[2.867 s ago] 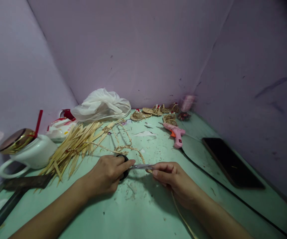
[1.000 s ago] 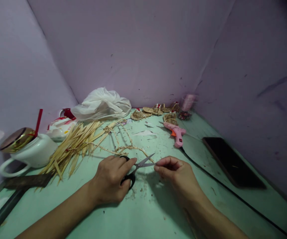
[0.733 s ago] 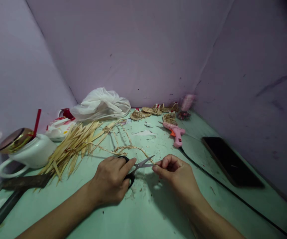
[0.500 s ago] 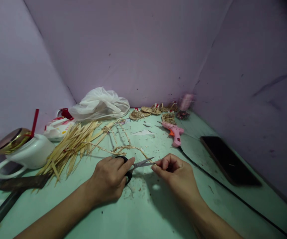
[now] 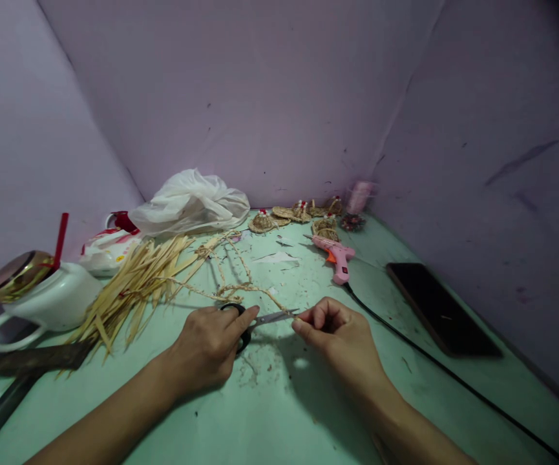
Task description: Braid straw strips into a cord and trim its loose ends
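My left hand is closed around the black handles of a pair of scissors, whose blades point right and lie nearly together. At the blade tips, my right hand pinches the end of a thin braided straw cord between thumb and forefinger. From there the cord loops back across the table to a bundle of dry straw strips on the left. Fingertips partly hide the cord's pinched end.
A pink glue gun with a black cable lies right of centre, near a dark phone. Small woven hats sit along the back wall by a white plastic bag. At left are a white mug and a dark-handled tool.
The scissor blades have closed from slightly apart to nearly together at the cord by my right fingertips. The whole view has shifted slightly; both hands keep their holds.
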Demonstrator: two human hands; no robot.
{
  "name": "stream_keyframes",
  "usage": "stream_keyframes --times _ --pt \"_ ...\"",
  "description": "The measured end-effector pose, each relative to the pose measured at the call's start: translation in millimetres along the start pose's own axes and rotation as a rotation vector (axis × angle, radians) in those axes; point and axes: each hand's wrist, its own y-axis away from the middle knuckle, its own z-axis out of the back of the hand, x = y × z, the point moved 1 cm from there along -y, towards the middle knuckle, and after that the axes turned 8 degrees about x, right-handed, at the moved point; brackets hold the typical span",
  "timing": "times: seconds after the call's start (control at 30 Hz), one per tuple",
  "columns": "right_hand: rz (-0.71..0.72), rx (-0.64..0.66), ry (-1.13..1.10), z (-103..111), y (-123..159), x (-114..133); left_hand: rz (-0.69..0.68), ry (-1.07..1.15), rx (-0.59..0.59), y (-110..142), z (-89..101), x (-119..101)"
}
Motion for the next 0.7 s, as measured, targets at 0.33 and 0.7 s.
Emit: stream_keyframes --times 0.33,0.7 --pt "0.002 -0.001 -0.021 0.7 -0.3 -1.4 0.042 0.197 -0.078 -0.8 2.4 2.0" --pt "-0.053 0.046 -0.101 1.0 -3.7 -9.9 0.279 0.484 -0.344 -0.1 5.7 3.6"
